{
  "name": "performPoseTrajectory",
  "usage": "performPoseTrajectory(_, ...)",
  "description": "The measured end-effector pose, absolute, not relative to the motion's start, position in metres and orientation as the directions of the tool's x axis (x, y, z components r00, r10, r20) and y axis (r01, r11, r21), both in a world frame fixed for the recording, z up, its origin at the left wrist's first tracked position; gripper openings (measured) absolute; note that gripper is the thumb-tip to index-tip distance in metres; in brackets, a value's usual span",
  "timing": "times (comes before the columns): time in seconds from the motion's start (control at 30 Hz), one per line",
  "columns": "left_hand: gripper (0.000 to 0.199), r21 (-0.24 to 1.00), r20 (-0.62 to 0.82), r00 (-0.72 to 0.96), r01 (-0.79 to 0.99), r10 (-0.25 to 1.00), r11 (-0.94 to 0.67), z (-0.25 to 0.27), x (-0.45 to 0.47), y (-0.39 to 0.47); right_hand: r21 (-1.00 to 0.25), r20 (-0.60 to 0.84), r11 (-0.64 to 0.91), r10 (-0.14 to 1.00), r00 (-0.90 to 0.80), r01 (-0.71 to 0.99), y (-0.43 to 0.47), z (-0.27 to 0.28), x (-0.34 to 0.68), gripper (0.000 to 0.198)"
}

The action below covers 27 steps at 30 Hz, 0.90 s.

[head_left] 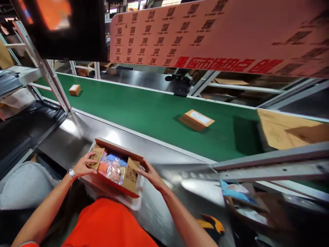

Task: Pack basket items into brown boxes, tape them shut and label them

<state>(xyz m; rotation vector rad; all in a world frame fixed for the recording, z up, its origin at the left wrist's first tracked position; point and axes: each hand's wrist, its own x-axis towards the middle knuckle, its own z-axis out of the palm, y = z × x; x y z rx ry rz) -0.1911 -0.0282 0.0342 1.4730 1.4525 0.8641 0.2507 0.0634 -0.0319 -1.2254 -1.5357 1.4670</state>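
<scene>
An orange-red cardboard box (109,182) sits at the metal ledge in front of me, its top open and its brown end flaps folded inward. Several plastic-wrapped items (113,168) in blue, orange and pinkish colours show between the flaps. My left hand (86,165), with a metal watch on the wrist, grips the left end, fingers over the left flap (96,157). At the opposite end, my right hand (151,174) holds the box's corner, fingertips on the right flap (132,175). A white tray (137,202) shows under the box.
Beyond the metal ledge (77,127) runs a green conveyor belt (128,106) carrying a small carton (74,90), a labelled carton (196,120) and a larger carton (288,130). A screen (69,31) and a board of printed codes (205,37) hang above. A metal rail (272,161) crosses at right.
</scene>
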Motion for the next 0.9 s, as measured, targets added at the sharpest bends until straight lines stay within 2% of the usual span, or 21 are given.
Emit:
performPoseTrajectory(0.13, 0.045, 0.849, -0.141, -0.031, 0.511, 0.99, 0.137, 0.025, -0.178, -0.011, -0.975, -0.221, -0.21, 0.945, -0.241, 0.072, 0.054, -0.028, 0.217, 0.086)
performPoseTrajectory(0.27, 0.054, 0.754, -0.159, -0.283, 0.583, 0.946, 0.302, 0.011, -0.158, 0.005, -0.963, -0.269, -0.256, 0.927, -0.263, 0.082, 0.063, -0.02, 0.215, 0.083)
performPoseTrajectory(0.33, 0.071, 0.764, -0.151, -0.378, 0.542, 0.913, 0.351, 0.002, -0.151, 0.007, -0.964, -0.266, -0.253, 0.929, -0.257, 0.084, 0.072, -0.013, 0.219, 0.084)
performPoseTrajectory(0.47, 0.131, 0.849, -0.15, -0.366, 0.428, 0.918, 0.309, -0.012, -0.15, 0.005, -0.982, -0.183, -0.188, 0.958, -0.222, 0.0, 0.081, -0.005, 0.219, 0.077)
performPoseTrajectory(0.53, 0.15, 0.871, -0.155, -0.329, 0.4, 0.931, 0.286, -0.014, -0.153, 0.003, -0.988, -0.142, -0.124, 0.958, -0.25, 0.088, 0.073, -0.01, 0.217, 0.077)
performPoseTrajectory(0.6, 0.157, 0.878, -0.118, -0.308, 0.411, 0.944, 0.244, -0.016, -0.157, 0.001, -0.975, -0.071, -0.007, 0.957, -0.281, 0.222, 0.06, -0.022, 0.217, 0.072)
performPoseTrajectory(0.67, 0.146, 0.871, -0.062, -0.271, 0.456, 0.961, 0.185, -0.016, -0.159, -0.001, -0.947, 0.002, 0.094, 0.958, -0.288, 0.307, 0.047, -0.036, 0.219, 0.063)
performPoseTrajectory(0.8, 0.083, 0.836, -0.062, -0.102, 0.538, 0.993, 0.107, -0.015, -0.161, 0.0, -0.952, 0.054, 0.11, 0.979, -0.197, 0.286, 0.035, -0.062, 0.219, 0.056)
performPoseTrajectory(0.83, 0.072, 0.831, -0.071, -0.08, 0.546, 0.994, 0.103, -0.014, -0.161, 0.001, -0.968, 0.041, 0.075, 0.989, -0.143, 0.24, 0.034, -0.067, 0.217, 0.061)
performPoseTrajectory(0.9, 0.062, 0.827, -0.076, -0.08, 0.551, 0.994, 0.108, -0.013, -0.161, 0.004, -0.992, -0.042, -0.038, 0.999, -0.028, 0.117, 0.032, -0.073, 0.209, 0.089)
